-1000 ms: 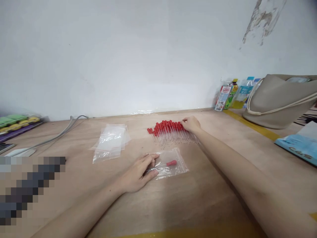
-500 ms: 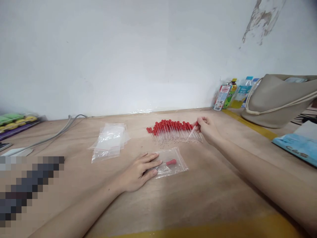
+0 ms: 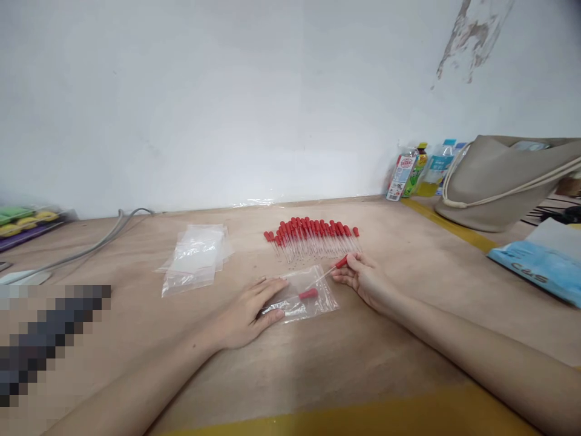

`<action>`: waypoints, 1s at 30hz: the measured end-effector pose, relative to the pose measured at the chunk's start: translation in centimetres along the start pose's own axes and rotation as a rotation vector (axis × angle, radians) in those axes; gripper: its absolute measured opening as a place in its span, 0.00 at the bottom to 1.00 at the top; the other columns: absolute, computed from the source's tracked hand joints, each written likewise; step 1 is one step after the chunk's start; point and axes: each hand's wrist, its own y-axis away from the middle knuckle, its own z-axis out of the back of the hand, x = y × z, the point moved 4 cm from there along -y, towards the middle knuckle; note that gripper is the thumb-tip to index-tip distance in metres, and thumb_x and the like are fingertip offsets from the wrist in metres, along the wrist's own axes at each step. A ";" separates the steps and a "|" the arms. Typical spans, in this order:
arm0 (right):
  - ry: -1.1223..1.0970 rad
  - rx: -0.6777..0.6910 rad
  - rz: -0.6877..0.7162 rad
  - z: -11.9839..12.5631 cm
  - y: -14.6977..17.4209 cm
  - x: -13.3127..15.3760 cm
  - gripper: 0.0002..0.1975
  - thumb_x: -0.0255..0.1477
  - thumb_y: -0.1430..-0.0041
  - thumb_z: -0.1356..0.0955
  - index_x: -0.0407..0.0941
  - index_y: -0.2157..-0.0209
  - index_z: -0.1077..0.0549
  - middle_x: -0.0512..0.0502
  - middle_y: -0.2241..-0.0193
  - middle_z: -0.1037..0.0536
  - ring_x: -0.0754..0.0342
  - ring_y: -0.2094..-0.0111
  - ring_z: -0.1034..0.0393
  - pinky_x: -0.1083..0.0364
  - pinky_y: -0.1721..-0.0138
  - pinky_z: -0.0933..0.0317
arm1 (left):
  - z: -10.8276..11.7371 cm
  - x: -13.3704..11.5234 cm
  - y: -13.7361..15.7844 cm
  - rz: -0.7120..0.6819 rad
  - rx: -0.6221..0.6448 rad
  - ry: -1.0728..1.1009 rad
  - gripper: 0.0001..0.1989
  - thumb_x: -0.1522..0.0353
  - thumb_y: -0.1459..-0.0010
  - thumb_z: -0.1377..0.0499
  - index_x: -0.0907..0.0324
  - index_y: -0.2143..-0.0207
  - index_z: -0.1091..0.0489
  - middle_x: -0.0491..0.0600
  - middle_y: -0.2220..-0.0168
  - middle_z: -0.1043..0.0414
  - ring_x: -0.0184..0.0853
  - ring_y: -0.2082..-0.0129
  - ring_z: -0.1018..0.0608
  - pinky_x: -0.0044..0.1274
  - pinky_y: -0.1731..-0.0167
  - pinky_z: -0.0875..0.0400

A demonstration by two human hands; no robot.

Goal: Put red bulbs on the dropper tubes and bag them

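Note:
My left hand [image 3: 247,310] lies flat with its fingers stretched out, over the left part of a clear zip bag [image 3: 325,301] on the table. Inside that bag is a dropper [image 3: 309,294] with a red bulb; its tube runs toward my left fingers. My right hand [image 3: 364,280] pinches another glass dropper [image 3: 340,263] by its red bulb, the clear tube slanting down left over the bag's right end. Whether its tip is inside the bag I cannot tell. Just behind lies a row of several red-bulbed droppers [image 3: 313,231].
Left of the droppers is a loose stack of clear zip bags [image 3: 195,260]. A grey cable [image 3: 102,242] crosses the far left. Drink bottles [image 3: 436,172], a carton [image 3: 401,175], a grey-beige bag [image 3: 494,181] and a blue packet [image 3: 535,266] stand or lie at the right.
My right hand has come toward me and left from the row's right end, bringing the dropper to the bag. My left hand stays on the bag, and the view has shifted slightly.

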 end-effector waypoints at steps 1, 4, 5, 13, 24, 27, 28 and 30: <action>0.009 0.024 -0.012 -0.1 0.2 -0.1 0.07 0.27 0.42 0.40 0.44 0.74 0.42 0.50 0.78 0.29 0.59 0.77 0.31 0.59 0.73 0.34 | 0.0 0.0 0.0 0.010 -0.003 0.003 0.25 0.59 0.40 0.53 0.53 0.42 0.52 0.48 0.42 0.47 0.37 0.43 0.43 0.34 0.45 0.46; 0.036 0.075 -0.027 -0.3 0.9 0.0 0.07 0.28 0.42 0.39 0.44 0.74 0.41 0.50 0.78 0.29 0.59 0.78 0.31 0.59 0.74 0.35 | 0.0 0.1 0.0 0.027 -0.004 0.010 0.25 0.59 0.40 0.53 0.53 0.42 0.52 0.48 0.42 0.47 0.38 0.43 0.42 0.33 0.45 0.45; 0.039 0.088 -0.029 -0.3 1.0 0.0 0.07 0.28 0.43 0.38 0.44 0.74 0.41 0.50 0.77 0.28 0.59 0.78 0.31 0.58 0.74 0.35 | 0.0 0.1 0.0 0.026 -0.005 0.012 0.25 0.59 0.40 0.53 0.53 0.42 0.52 0.48 0.42 0.47 0.38 0.43 0.42 0.33 0.45 0.45; 0.292 0.323 0.064 -1.0 1.2 -0.1 0.12 0.34 0.53 0.31 0.43 0.71 0.36 0.50 0.72 0.28 0.59 0.71 0.32 0.57 0.66 0.38 | 0.0 -0.1 0.0 0.003 -0.017 0.029 0.25 0.60 0.40 0.53 0.54 0.42 0.52 0.49 0.43 0.45 0.38 0.45 0.40 0.33 0.46 0.43; 1.006 0.320 0.441 -1.3 0.7 0.1 0.07 0.31 0.54 0.32 0.43 0.72 0.25 0.48 0.73 0.30 0.58 0.72 0.38 0.58 0.71 0.43 | 0.0 0.0 -0.1 -0.003 -0.033 0.042 0.25 0.60 0.41 0.52 0.53 0.42 0.52 0.50 0.43 0.45 0.40 0.45 0.40 0.35 0.47 0.42; 0.978 0.439 0.507 -2.7 1.3 -0.1 0.07 0.30 0.51 0.33 0.44 0.73 0.24 0.48 0.73 0.30 0.57 0.70 0.37 0.58 0.69 0.43 | 0.1 -0.2 -0.2 -0.018 -0.048 0.053 0.25 0.61 0.41 0.52 0.54 0.42 0.52 0.51 0.44 0.44 0.39 0.46 0.38 0.33 0.48 0.41; 0.976 0.489 0.527 -3.0 1.5 0.0 0.08 0.30 0.50 0.34 0.44 0.73 0.24 0.48 0.73 0.30 0.58 0.71 0.37 0.58 0.69 0.42 | 0.1 -0.2 -0.2 -0.020 -0.054 0.056 0.25 0.61 0.41 0.51 0.54 0.42 0.51 0.51 0.44 0.43 0.38 0.47 0.37 0.33 0.49 0.40; 0.969 0.568 0.519 -3.3 1.6 0.1 0.09 0.30 0.48 0.36 0.44 0.72 0.24 0.48 0.74 0.30 0.58 0.72 0.37 0.59 0.71 0.43 | 0.2 -0.3 -0.2 -0.024 -0.062 0.058 0.25 0.62 0.41 0.51 0.54 0.43 0.50 0.51 0.45 0.42 0.38 0.48 0.36 0.32 0.50 0.38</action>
